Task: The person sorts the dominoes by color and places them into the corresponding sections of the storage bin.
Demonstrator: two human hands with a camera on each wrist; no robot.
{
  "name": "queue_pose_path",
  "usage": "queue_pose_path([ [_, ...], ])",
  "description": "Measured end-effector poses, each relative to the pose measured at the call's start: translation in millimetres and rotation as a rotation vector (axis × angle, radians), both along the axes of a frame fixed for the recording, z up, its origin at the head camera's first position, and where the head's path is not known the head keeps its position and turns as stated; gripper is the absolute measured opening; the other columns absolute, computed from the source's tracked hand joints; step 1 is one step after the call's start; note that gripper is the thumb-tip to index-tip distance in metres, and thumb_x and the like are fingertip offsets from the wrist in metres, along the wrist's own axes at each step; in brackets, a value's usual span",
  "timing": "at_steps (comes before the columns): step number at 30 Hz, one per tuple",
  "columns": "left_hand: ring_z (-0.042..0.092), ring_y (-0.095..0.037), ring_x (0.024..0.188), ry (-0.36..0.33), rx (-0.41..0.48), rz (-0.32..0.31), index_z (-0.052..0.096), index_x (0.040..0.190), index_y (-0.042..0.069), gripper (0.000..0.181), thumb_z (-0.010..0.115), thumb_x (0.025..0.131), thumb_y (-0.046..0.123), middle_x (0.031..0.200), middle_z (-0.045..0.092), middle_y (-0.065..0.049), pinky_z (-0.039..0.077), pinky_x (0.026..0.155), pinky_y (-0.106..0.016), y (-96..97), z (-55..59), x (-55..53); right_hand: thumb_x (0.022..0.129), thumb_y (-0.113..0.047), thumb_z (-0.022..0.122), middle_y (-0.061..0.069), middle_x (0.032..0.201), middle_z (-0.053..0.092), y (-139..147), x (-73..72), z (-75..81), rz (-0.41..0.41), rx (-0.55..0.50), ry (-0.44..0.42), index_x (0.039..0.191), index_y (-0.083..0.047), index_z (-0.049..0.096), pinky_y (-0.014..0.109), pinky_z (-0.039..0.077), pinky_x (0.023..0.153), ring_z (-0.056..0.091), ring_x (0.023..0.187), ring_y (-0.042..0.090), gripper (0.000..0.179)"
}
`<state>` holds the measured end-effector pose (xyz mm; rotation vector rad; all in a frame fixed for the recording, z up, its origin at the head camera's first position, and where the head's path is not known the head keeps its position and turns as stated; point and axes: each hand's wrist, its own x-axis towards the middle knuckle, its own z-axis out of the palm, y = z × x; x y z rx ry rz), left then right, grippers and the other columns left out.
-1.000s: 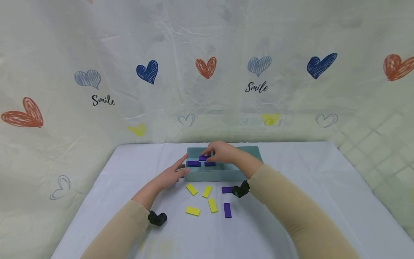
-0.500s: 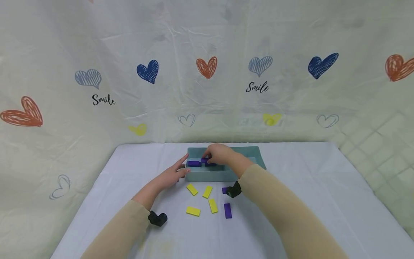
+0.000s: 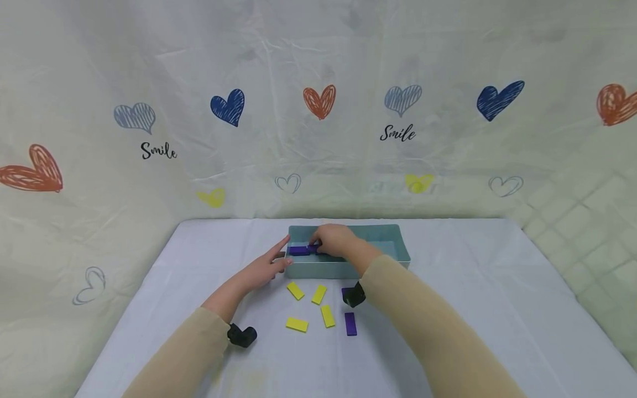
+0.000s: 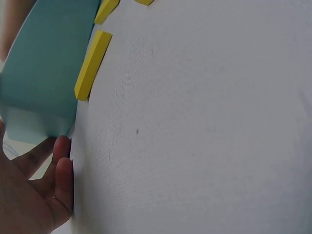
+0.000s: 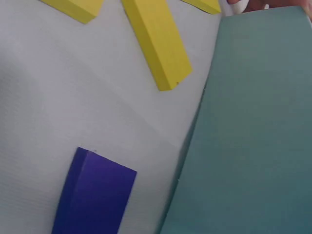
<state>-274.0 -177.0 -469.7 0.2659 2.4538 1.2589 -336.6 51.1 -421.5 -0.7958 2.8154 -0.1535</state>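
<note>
The teal box [image 3: 318,271] stands at the back of the table. My left hand [image 3: 262,272], fingers extended, rests against its left end; the left wrist view shows fingertips at the box wall [image 4: 44,73]. Inside, my right hand [image 3: 339,241] pinches a purple block [image 3: 313,249] low in the box. Another purple block [image 3: 299,251] lies at the box's left, right beside the pinched one. A third, seen there earlier, is hidden behind my right hand. The right wrist view shows the box's outer side [image 5: 248,126] but not the fingers.
Several yellow blocks [image 3: 297,324] lie scattered on the white cloth in front of the box. One purple block [image 3: 350,324] is to their right, and another [image 5: 97,195] sits close by, partly covered in the head view by the right wrist camera [image 3: 354,295].
My right hand has lowered into the box with the purple block, which now sits about level with the one on the left. The left hand stays in place.
</note>
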Motion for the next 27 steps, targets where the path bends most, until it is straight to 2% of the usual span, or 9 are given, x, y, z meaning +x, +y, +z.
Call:
queue_pose_path([
  [7,0.060,-0.027,0.117,-0.003,-0.006,0.012,0.013,0.156,0.050,0.068,0.052,0.100,0.049,0.155,0.039,-0.012,0.046,0.098,-0.053,1.4,0.7,1.2,0.093,-0.019,0.071,-0.006,0.112,0.071,-1,-2.2,-10.2,0.012,0.025,0.042,0.119,-0.028,0.074,0.034,0.050,0.095,0.063,0.102,0.012,0.027],
  [16,0.060,-0.028,0.118,0.001,0.005,0.008,0.013,0.156,0.050,0.067,0.051,0.100,0.049,0.155,0.037,-0.013,0.046,0.099,-0.054,0.8,0.2,0.9,0.093,-0.020,0.071,-0.005,0.115,0.070,-1,-1.9,-10.9,0.027,0.048,0.055,0.122,-0.027,0.073,0.034,0.049,0.097,0.063,0.104,0.013,0.030],
  [27,0.060,-0.028,0.117,0.002,0.013,0.000,0.013,0.156,0.049,0.067,0.052,0.100,0.048,0.155,0.038,-0.012,0.046,0.098,-0.051,0.3,2.2,1.9,0.094,-0.022,0.070,-0.002,0.119,0.068,5,-0.8,-0.3,0.041,-0.051,-0.001,0.123,-0.023,0.072,0.037,0.048,0.098,0.062,0.110,0.016,0.029],
])
